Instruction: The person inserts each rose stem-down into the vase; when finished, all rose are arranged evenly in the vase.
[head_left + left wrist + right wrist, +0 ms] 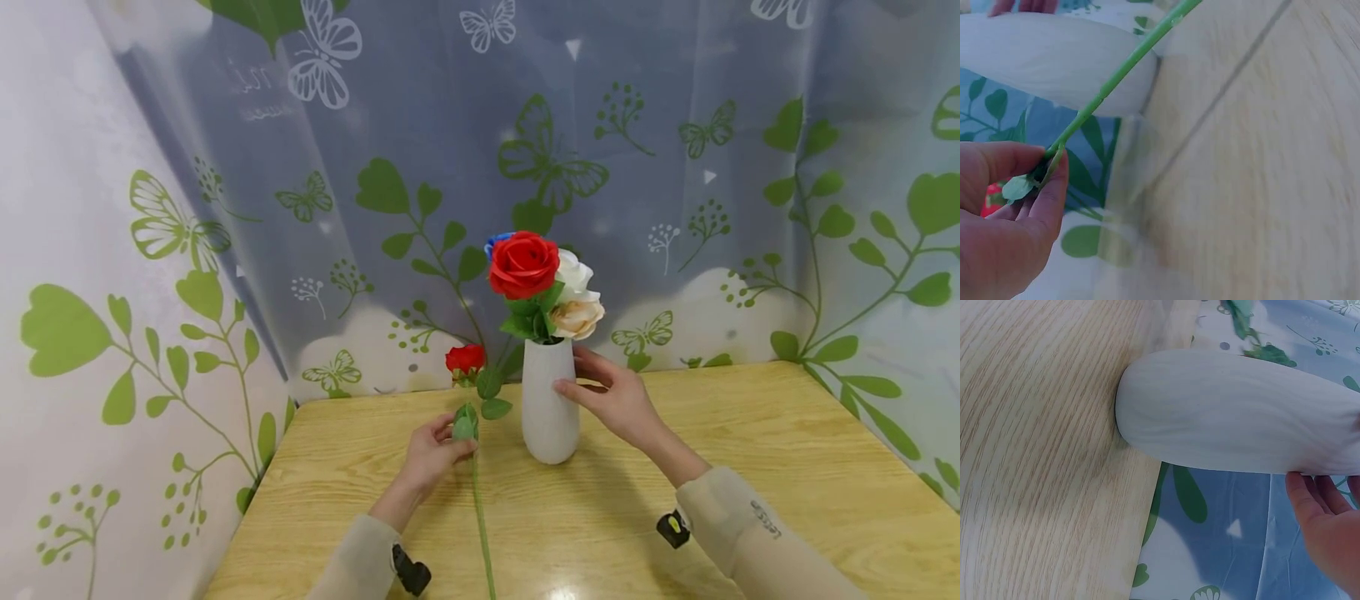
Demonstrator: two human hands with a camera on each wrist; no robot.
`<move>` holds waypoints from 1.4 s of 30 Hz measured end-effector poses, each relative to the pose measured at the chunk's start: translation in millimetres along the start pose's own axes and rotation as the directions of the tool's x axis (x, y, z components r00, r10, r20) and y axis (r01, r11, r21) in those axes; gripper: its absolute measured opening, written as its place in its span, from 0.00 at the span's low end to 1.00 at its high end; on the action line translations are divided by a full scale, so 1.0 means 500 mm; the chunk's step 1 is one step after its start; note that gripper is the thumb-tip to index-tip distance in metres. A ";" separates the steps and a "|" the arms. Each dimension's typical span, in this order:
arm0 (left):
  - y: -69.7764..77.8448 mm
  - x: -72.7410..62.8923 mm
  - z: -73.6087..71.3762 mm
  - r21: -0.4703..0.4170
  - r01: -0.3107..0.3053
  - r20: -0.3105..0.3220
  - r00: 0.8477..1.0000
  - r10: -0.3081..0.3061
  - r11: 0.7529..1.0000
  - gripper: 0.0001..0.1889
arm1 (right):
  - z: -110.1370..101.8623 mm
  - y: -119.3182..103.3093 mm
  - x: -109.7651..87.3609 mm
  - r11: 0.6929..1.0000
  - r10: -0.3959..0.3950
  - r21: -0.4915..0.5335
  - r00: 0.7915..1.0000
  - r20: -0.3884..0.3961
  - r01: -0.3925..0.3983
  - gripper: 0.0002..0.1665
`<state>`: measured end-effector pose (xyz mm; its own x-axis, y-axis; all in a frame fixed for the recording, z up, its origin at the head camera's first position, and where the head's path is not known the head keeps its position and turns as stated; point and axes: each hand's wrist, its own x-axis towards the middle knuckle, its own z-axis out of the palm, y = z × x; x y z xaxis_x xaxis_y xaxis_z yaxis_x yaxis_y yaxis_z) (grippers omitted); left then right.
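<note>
My left hand (431,458) pinches the green stem (481,517) of an artificial red rose (465,359), just below its bloom and leaves. That rose stands left of a white vase (550,417), its stem slanting toward me over the table. In the left wrist view, thumb and fingers meet on the stem (1113,81) beside a leaf. My right hand (618,404) grips the vase's upper right side, thumb in front and fingers behind. Upright in the vase are a larger red rose (523,265), a white flower (573,275), a cream flower (577,318) and a partly hidden blue one (497,242).
The vase stands on a light wooden table (360,475), near its far edge. Behind it hangs a blue-grey curtain (442,125) printed with leaves and butterflies. Pale printed sheets close off the left and right sides.
</note>
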<state>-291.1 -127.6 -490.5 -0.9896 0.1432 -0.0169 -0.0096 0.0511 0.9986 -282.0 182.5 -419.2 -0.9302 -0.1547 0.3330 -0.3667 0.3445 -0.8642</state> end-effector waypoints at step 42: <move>0.359 0.005 -0.018 -0.330 -0.645 -0.515 0.735 0.441 0.689 0.30 | 0.002 0.005 0.002 1.000 0.010 -0.003 1.000 -0.010 -0.010 0.43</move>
<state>-296.4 -127.3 -310.9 -0.8054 -0.3816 0.4536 0.5844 -0.3836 0.7151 -283.7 182.1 -421.3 -0.9340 -0.1422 0.3278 -0.3572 0.3492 -0.8663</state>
